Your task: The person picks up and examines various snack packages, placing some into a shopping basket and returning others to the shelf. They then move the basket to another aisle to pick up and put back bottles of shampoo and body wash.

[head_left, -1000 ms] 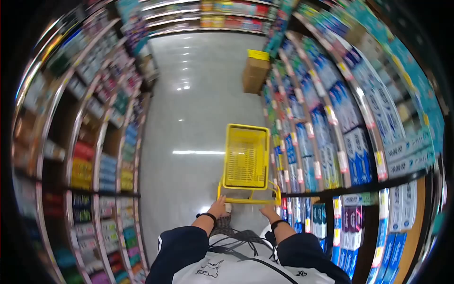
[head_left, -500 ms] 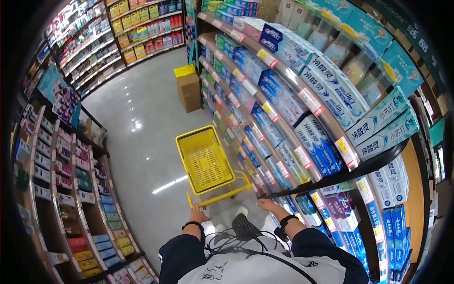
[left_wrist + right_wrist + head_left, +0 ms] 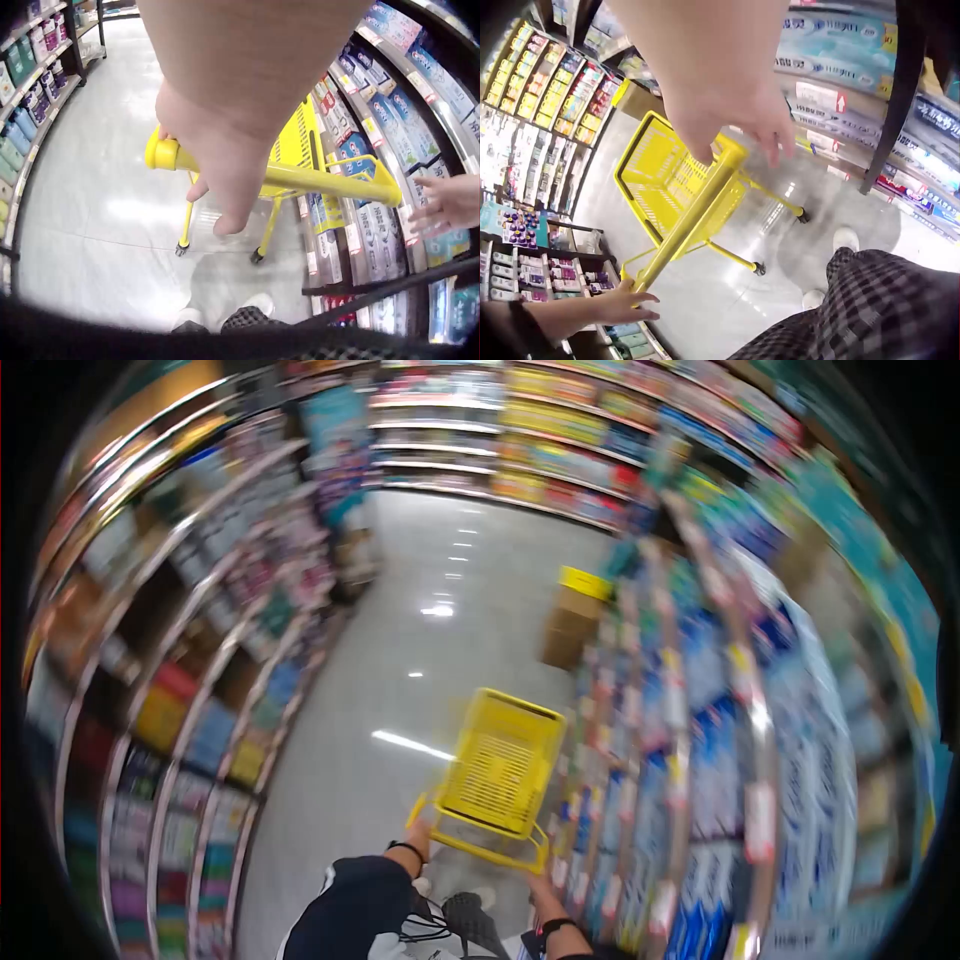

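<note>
A yellow shopping cart (image 3: pixel 500 760) with a slatted basket stands in front of me in the aisle. Over the left end of its handle (image 3: pixel 315 181) lies my left hand (image 3: pixel 221 157), the thumb hanging on the near side and the other fingers reaching over the bar, gripping it. My right hand (image 3: pixel 727 112) is at the handle's right end, fingers loosely spread. From the left wrist view, the right hand (image 3: pixel 448 204) appears just beyond that end, apart from the bar and close to boxed toothpaste (image 3: pixel 375 232).
Shelves of toothpaste boxes (image 3: pixel 712 760) run close along the right side. Shelves of bottles and packets (image 3: pixel 185 720) line the left. A cardboard box (image 3: pixel 572 622) with a yellow top stands on the floor ahead right. More stocked shelves (image 3: pixel 560 430) cross the aisle's far end.
The head view swung right, then back left, and is blurred now. The cart and both hands appear lower in the picture than before. The left hand stays at the handle.
</note>
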Demonstrator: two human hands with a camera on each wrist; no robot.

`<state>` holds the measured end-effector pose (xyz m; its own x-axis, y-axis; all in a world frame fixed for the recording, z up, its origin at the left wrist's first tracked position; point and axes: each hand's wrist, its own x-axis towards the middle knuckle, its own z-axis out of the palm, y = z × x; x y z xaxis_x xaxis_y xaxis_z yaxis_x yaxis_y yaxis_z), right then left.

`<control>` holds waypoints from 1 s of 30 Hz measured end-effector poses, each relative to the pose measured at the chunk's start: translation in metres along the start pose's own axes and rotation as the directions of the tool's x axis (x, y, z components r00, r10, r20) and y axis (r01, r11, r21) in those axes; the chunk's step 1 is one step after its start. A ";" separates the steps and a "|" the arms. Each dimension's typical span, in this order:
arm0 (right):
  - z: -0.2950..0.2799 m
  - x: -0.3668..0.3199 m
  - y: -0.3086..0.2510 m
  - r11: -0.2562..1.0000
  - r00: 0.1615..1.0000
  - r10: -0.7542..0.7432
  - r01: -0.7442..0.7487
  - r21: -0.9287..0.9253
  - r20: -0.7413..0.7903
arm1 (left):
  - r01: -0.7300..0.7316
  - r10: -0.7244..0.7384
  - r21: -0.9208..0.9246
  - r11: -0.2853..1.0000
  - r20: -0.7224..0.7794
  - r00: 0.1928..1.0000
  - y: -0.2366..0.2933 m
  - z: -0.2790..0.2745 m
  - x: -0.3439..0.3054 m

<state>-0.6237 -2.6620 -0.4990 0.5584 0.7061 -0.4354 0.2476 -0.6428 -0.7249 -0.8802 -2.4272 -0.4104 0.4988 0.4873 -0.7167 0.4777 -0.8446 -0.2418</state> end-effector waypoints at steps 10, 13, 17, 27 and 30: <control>0.064 0.012 -0.072 0.950 0.986 0.135 -0.099 0.298 -0.103 | -0.005 0.015 0.062 0.998 -0.170 0.985 -0.084 0.035 -0.027; 0.100 0.025 -0.114 0.972 0.993 0.100 -0.085 0.219 -0.061 | -0.046 0.036 -0.084 0.995 -0.118 0.992 -0.140 0.045 -0.037; 0.168 0.048 -0.166 0.993 0.995 0.043 -0.033 -0.111 0.092 | 0.020 -0.032 -0.201 0.979 -0.060 0.998 -0.218 0.060 -0.045; 0.300 0.106 -0.338 0.838 0.896 -0.004 0.245 -0.487 0.444 | 0.178 -0.275 -0.781 0.598 0.009 0.961 -0.372 0.118 -0.087; 0.333 0.130 -0.396 0.803 0.836 -0.031 0.347 -0.484 0.548 | 0.181 -0.321 -0.894 0.409 0.044 0.946 -0.386 0.134 -0.098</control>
<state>-0.9123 -2.2166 -0.4465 0.0253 0.7727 -0.6342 0.7763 -0.4149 -0.4746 -1.2104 -2.1784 -0.3347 0.2864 0.7227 -0.6290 0.9325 -0.0594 0.3564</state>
